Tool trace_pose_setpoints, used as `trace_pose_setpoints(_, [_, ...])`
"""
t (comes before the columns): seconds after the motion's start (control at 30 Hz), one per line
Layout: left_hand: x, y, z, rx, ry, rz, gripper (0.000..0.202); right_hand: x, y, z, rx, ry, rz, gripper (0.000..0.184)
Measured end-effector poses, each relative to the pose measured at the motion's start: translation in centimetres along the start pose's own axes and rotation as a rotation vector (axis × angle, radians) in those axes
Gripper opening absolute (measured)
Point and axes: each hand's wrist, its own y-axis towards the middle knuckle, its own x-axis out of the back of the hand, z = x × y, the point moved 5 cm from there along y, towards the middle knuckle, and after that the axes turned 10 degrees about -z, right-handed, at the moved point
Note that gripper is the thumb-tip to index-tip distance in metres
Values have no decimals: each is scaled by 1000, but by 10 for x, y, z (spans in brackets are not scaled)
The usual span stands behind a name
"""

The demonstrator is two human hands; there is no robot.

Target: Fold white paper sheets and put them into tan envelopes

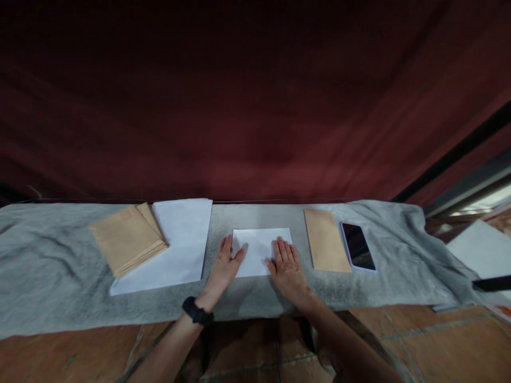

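A folded white sheet of paper lies in the middle of a table covered with grey cloth. My left hand rests flat at the sheet's left edge, fingers stretched out, thumb on the paper. My right hand lies flat on the sheet's right lower corner, fingers together and extended. A black band sits on my left wrist. Neither hand holds anything.
A stack of brown envelopes lies on a pile of white paper at the left. A single brown envelope and a dark phone lie at the right. A dark red curtain hangs behind. More white paper lies at far right.
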Motion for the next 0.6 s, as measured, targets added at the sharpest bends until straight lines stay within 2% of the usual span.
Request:
trace_pose_setpoints(0.13, [7, 8, -3, 285, -324, 23, 68, -2, 1, -1, -10, 17, 20, 62])
trace_pose_setpoints(0.23, [5, 5, -5, 405, -498, 32, 62, 1, 3, -2, -24, 43, 39, 61])
trace_pose_setpoints(0.33, [1, 1, -12, 431, -598, 103, 56, 11, 9, 6, 3, 98, 57, 64])
trace_pose_setpoints(0.47, [-1, -2, -30, 433, -703, 186, 47, 28, 15, 31, 149, 237, 138, 84])
trace_pose_setpoints(0.53, [0, -4, -39, 419, -755, 216, 48, 37, 22, 35, 111, 300, 151, 71])
trace_pose_setpoints(0.6, [-2, -8, -46, 421, -820, 295, 50, 46, 31, 30, 9, 408, 129, 57])
